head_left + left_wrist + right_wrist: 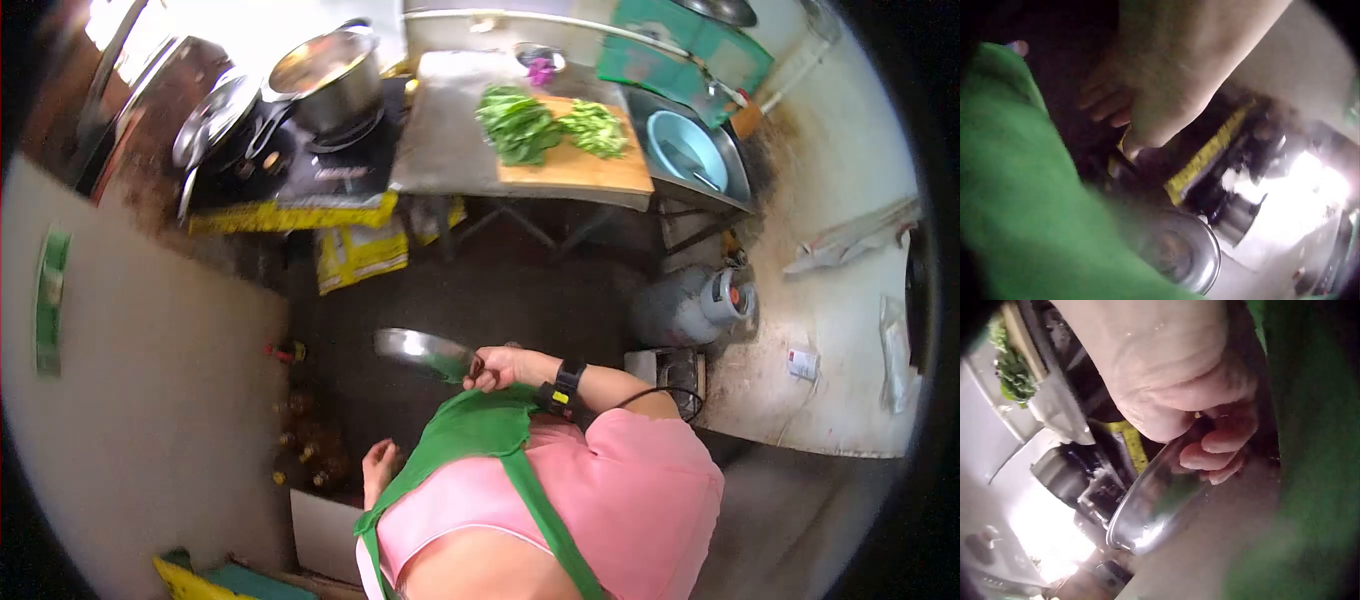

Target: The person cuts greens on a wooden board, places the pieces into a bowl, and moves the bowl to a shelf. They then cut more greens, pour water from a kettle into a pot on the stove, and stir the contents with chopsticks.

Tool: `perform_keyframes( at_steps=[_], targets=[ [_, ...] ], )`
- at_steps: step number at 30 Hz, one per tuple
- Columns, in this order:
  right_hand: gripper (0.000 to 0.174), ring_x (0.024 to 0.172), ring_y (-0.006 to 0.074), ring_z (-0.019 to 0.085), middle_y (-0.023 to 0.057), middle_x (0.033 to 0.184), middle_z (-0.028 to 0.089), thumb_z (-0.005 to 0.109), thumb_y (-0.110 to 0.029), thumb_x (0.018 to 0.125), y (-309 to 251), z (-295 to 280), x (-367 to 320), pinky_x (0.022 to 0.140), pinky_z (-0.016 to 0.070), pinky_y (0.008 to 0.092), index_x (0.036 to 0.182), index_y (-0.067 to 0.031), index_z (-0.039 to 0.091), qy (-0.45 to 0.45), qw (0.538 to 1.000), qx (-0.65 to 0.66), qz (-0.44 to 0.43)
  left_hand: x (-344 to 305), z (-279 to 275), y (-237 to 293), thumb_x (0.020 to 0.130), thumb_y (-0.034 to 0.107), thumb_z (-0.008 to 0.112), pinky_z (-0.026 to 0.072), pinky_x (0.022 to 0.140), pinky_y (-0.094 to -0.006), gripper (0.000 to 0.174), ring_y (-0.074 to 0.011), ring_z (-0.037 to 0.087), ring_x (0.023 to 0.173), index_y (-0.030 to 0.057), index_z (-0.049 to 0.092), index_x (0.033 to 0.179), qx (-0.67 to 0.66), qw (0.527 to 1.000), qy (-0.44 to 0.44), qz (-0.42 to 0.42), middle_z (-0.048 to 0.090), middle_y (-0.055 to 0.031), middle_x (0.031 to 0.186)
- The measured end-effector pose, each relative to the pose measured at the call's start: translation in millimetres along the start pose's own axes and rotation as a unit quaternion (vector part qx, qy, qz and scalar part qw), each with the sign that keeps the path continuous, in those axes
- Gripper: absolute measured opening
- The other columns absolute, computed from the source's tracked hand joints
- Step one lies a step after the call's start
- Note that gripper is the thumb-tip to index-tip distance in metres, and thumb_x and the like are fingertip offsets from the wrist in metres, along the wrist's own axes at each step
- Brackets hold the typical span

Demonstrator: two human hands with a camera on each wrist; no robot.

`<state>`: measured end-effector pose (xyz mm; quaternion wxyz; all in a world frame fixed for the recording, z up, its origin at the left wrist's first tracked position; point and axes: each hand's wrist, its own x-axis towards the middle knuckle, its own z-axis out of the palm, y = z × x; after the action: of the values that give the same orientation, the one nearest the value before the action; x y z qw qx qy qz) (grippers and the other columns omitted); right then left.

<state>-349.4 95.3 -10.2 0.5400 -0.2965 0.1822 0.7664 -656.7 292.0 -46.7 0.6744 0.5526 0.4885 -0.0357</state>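
Note:
My right hand (497, 366) grips a shallow, shiny round metal pan (425, 348) at its near edge, in front of the green apron. In the right wrist view, the fingers (1219, 442) curl over a dark part at the edge of the pan. The pan's bright rim points away from the body. From the left wrist view, the pan's round face (1194, 253) shows beside the apron. My left hand (380, 466) hangs low at the body's left side, its fingers loosely bent and holding nothing.
A steel pot (335, 95) stands on a black cooktop, with a lid (222, 112) to its left. Leafy greens (517, 125) and cut green pieces (595, 130) lie on a wooden board (570, 178). Right of it are a blue basin (690, 150) and a gas cylinder (690, 305). Bottles (310, 455) stand by the left wall.

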Motion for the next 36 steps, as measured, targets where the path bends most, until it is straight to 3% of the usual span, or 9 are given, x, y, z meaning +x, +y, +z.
perform_keyframes(
  at_steps=[3, 7, 8, 11, 15, 17, 21, 28, 36],
  targets=[
    [0.021, 0.040, 0.0102, 0.042, 0.0098, 0.066, 0.056, 0.048, -0.002, 0.081, -46.3, -13.1, -47.8, 0.033, 0.0309, 0.0233, 0.102, 0.0019, 0.049, 0.104, 0.984, -0.066, -0.130, 18.8, 92.2, 138.8, 0.091, 0.031, 0.053, 0.0484, 0.086, -0.0374, 0.051, -0.0260, 0.057, 0.104, 0.0038, 0.038, 0.132, -0.064, 0.981, -0.178, 0.037, 0.053, -0.0149, 0.118],
    [0.014, 0.039, 0.0179, 0.053, 0.0117, 0.065, 0.055, 0.040, -0.004, 0.087, -101.9, -28.8, -111.1, 0.030, 0.0408, 0.0327, 0.100, 0.0020, 0.041, 0.319, 0.775, -0.276, -0.470, 30.3, 221.6, 246.5, 0.092, 0.036, 0.049, 0.0495, 0.083, -0.0469, 0.059, -0.0275, 0.053, 0.110, 0.0089, 0.023, 0.138, -0.184, 0.896, -0.383, 0.128, 0.043, -0.0134, 0.130],
    [0.031, 0.037, 0.0119, 0.049, 0.0060, 0.063, 0.052, 0.044, -0.010, 0.089, -110.0, -38.2, -121.3, 0.032, 0.0398, 0.0252, 0.118, -0.0026, 0.039, 0.324, 0.784, -0.267, -0.458, 38.2, 254.1, 260.7, 0.092, 0.036, 0.049, 0.0495, 0.083, -0.0469, 0.059, -0.0275, 0.053, 0.110, 0.0089, 0.023, 0.138, -0.182, 0.897, -0.384, 0.122, 0.043, -0.0134, 0.130],
    [0.037, 0.037, 0.0120, 0.050, 0.0071, 0.063, 0.052, 0.044, -0.008, 0.089, -135.6, -46.1, -152.8, 0.032, 0.0408, 0.0253, 0.124, -0.0023, 0.035, 0.344, 0.676, -0.318, -0.568, 63.5, 319.4, 286.9, 0.093, 0.029, 0.050, 0.0500, 0.083, -0.0435, 0.051, -0.0248, 0.054, 0.107, 0.0092, 0.029, 0.135, -0.172, 0.954, -0.223, 0.099, 0.047, -0.0101, 0.127],
    [0.029, 0.047, 0.0183, 0.058, 0.0117, 0.066, 0.060, 0.052, -0.016, 0.088, -182.5, -68.6, -205.4, 0.044, 0.0471, 0.0317, 0.114, -0.0031, 0.049, 0.360, 0.674, -0.362, -0.534, 94.9, 360.1, 310.0, 0.092, 0.018, 0.050, 0.0492, 0.075, -0.0276, 0.037, -0.0134, 0.055, 0.093, 0.0102, 0.044, 0.127, -0.164, 0.971, -0.117, 0.131, 0.055, -0.0045, 0.110],
    [0.023, 0.060, 0.0212, 0.062, 0.0098, 0.070, 0.062, 0.057, -0.021, 0.086, -208.6, -85.7, -228.7, 0.055, 0.0492, 0.0333, 0.102, -0.0048, 0.059, 0.475, 0.489, -0.435, -0.588, 104.3, 364.8, 322.3, 0.091, 0.017, 0.051, 0.0484, 0.076, -0.0274, 0.035, -0.0142, 0.055, 0.094, 0.0088, 0.046, 0.125, -0.177, 0.961, -0.172, 0.121, 0.055, -0.0039, 0.111],
    [0.034, 0.104, 0.0290, 0.055, 0.0139, 0.113, 0.056, 0.058, -0.020, 0.084, -283.7, -140.0, -269.4, 0.088, 0.0461, 0.0370, 0.115, -0.0071, 0.054, 0.525, 0.245, -0.535, -0.615, 131.7, 382.2, 330.1, 0.091, 0.017, 0.051, 0.0396, 0.094, -0.0329, 0.042, -0.0175, 0.047, 0.112, 0.0079, 0.042, 0.132, -0.124, 0.968, -0.187, 0.113, 0.051, -0.0073, 0.124],
    [0.073, 0.134, 0.0347, 0.020, 0.0162, 0.145, 0.021, 0.060, -0.035, 0.076, -417.5, -205.0, -277.2, 0.106, 0.0214, 0.0528, 0.141, -0.0228, 0.029, 0.441, 0.256, -0.714, -0.480, 134.1, 433.5, 359.8, 0.093, 0.018, 0.051, 0.0337, 0.098, -0.0298, 0.043, -0.0148, 0.046, 0.113, 0.0034, 0.040, 0.132, -0.076, 0.962, -0.230, 0.123, 0.051, -0.0056, 0.125],
    [0.072, 0.124, 0.0334, 0.034, 0.0148, 0.133, 0.037, 0.063, -0.028, 0.068, -455.5, -219.5, -289.1, 0.102, 0.0289, 0.0478, 0.135, -0.0213, 0.038, 0.288, 0.272, -0.792, -0.464, 124.2, 494.1, 353.7, 0.093, 0.016, 0.049, 0.0367, 0.097, -0.0292, 0.041, -0.0145, 0.048, 0.112, 0.0028, 0.040, 0.131, -0.143, 0.973, -0.145, 0.107, 0.051, -0.0069, 0.125]
  ],
)
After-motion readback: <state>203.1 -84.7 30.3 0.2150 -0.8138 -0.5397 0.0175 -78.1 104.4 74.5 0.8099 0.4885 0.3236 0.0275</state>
